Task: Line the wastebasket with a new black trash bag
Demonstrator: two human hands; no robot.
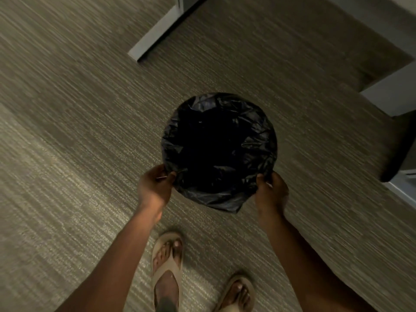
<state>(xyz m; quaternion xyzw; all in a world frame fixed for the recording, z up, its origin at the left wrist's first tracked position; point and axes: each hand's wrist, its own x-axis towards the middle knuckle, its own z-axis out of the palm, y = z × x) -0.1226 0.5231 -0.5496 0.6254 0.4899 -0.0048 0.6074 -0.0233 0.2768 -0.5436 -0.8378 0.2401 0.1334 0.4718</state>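
A round wastebasket seen from above stands on the carpet, fully covered by a black trash bag (219, 152) whose edge is folded over the rim all the way round; the basket itself is hidden under the plastic. The bag's inside is a dark hollow. My left hand (154, 188) grips the bag-covered rim at the near left, thumb on top. My right hand (271, 190) grips the rim at the near right. A loose fold of bag hangs down at the near side between my hands.
Grey-brown striped carpet (78, 131) lies all around. A light-coloured furniture leg or panel (155, 37) stands at the back. White furniture (391, 91) and a dark object (400, 149) stand at the right. My sandalled feet (167, 271) are just behind the basket.
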